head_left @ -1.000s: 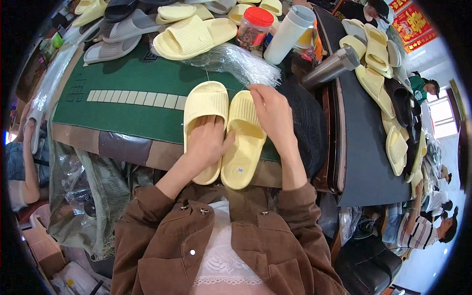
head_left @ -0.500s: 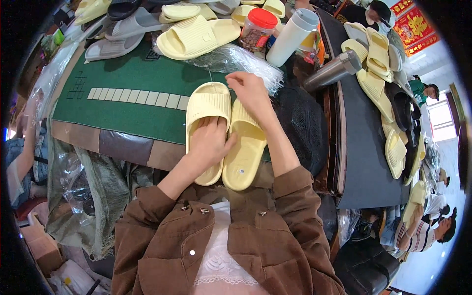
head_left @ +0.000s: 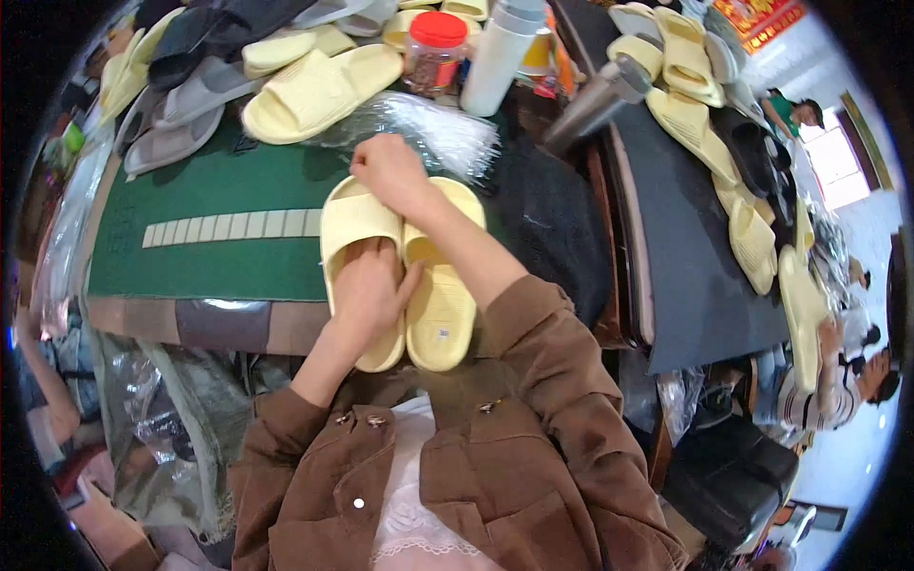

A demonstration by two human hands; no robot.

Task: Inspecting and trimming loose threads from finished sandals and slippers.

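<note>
Steadying the left slipper point(head_left: 360, 221) from inside, the left hand point(head_left: 362, 297) in the head view has its thumb out over the right slipper point(head_left: 441, 309), clasping the two side by side. They sit at the green surface's point(head_left: 209, 271) six o'clock edge, toes toward twelve. The right hand point(head_left: 392, 176) is curled narrow at the left slipper's toe, its forearm slanting over the right slipper; whether it pinches anything, I can't tell from here. Beyond, at twelve o'clock, lies a clear bundle point(head_left: 440, 135).

I'd judge the step to be work at the toes; the next move seems to call for a firm left hold and careful right fingertips.

Half a second ago the right hand was nearer the gap between the toes; now it's farther toward eleven, while the left hand stays tucked in.
</note>
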